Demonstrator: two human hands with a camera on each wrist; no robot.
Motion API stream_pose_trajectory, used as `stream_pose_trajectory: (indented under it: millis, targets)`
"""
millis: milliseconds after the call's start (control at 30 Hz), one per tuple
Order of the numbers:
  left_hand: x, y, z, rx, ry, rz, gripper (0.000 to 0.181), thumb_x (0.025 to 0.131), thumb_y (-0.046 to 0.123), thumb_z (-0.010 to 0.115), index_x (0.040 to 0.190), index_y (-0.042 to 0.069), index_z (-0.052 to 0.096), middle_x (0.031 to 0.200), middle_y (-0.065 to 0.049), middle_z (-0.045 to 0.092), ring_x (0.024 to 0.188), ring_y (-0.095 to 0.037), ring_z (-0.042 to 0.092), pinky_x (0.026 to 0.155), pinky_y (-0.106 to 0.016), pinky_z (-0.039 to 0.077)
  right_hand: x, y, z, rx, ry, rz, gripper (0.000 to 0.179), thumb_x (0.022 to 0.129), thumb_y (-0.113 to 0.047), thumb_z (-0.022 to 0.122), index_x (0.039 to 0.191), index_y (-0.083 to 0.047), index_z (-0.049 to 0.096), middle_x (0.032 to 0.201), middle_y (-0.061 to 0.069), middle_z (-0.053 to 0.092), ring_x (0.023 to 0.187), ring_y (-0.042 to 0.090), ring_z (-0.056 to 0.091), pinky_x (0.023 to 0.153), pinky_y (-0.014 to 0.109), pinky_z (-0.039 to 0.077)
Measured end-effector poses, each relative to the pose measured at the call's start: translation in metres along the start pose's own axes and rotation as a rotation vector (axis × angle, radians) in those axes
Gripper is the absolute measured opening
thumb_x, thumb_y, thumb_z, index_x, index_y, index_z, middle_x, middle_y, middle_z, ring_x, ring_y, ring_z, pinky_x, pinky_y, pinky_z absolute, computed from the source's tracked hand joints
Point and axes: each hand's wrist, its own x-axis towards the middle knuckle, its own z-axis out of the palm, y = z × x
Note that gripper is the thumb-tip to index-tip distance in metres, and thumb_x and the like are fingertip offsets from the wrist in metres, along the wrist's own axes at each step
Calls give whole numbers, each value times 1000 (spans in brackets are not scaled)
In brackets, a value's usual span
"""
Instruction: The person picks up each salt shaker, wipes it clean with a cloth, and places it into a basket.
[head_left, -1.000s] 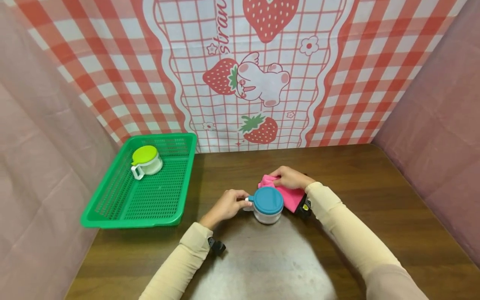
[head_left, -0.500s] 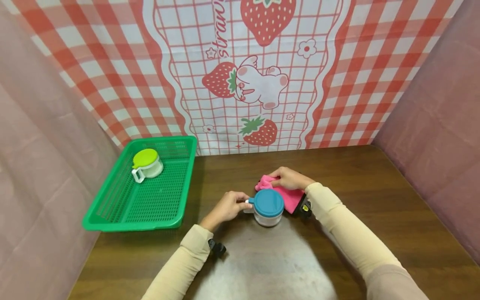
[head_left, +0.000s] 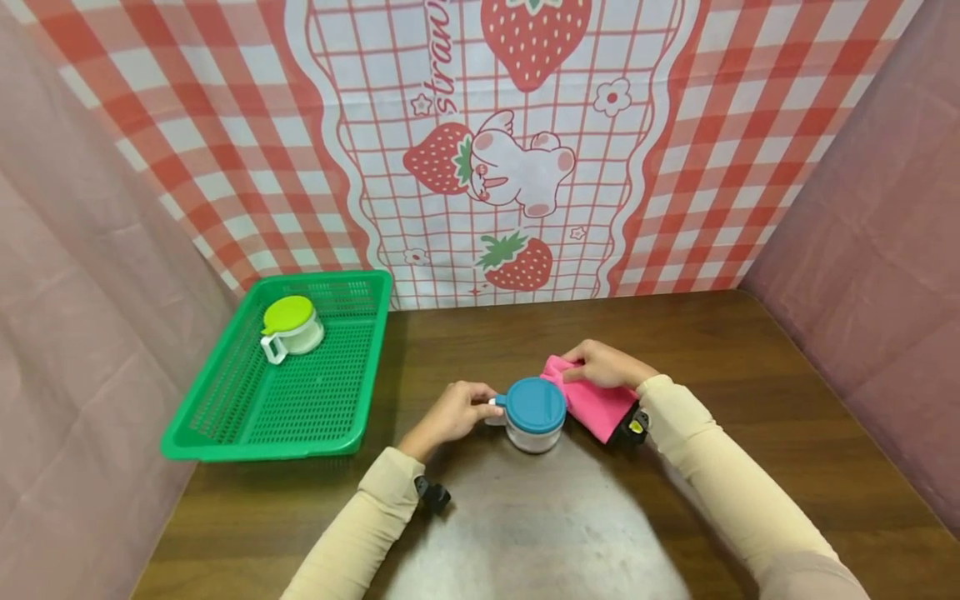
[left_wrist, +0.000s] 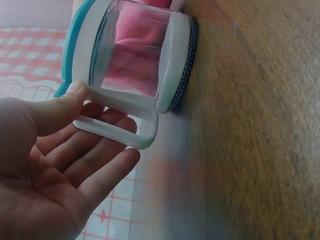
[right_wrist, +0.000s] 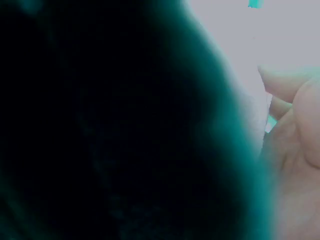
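Observation:
A clear seasoning jar (head_left: 534, 437) with a blue lid (head_left: 536, 405) and white handle (left_wrist: 115, 131) stands on the table. My left hand (head_left: 453, 413) pinches that handle, thumb on its upper end and fingers behind and through the loop, as the left wrist view shows. On the jar's right side, my right hand (head_left: 604, 367) grips a pink cloth (head_left: 600, 407), part of which touches or lies close behind the jar. In the right wrist view a dark blur covers most of the frame, and only part of the right hand (right_wrist: 295, 130) shows.
A green plastic basket (head_left: 369, 367) stands at the left of the wooden table (head_left: 720, 367). Inside it, near the back left, sits a similar jar with a lime-green lid (head_left: 288, 314). A checked strawberry cloth (head_left: 517, 175) hangs behind, with pink drapes (head_left: 847, 200) on both sides.
My right hand has moved to the right with the pink cloth, along the jar's far right side. My left hand and the jar have stayed nearly in place.

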Motion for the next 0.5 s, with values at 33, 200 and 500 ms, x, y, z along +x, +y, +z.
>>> stream_pose_trajectory:
  millis: [33,200,500]
  targets:
    - [0,0,0,1,0,-3,17,86,15,72,96,1,74,89,-10,74,79,-11,61,71,-19,49,-3,0,0,2,0,16,14,91,-13,65,101,-9,74,77,-2,60,61,8,46,55,20,37]
    - [0,1,-2,2,-4,-10,18,87,16,72,96,1,74,90,-10,74,80,-12,62,71,-20,49,-20,-1,3,3,3,47,10,91,-14,66,95,-10,73,71,-3,55,59,7,44,54,19,35]
    - [-1,1,-1,-11,-10,-19,18,87,17,72,96,1,74,90,-10,74,79,-11,61,70,-20,49,-43,-4,13,23,2,59,9,91,-16,66,85,-11,71,64,-8,48,55,3,40,51,18,33]
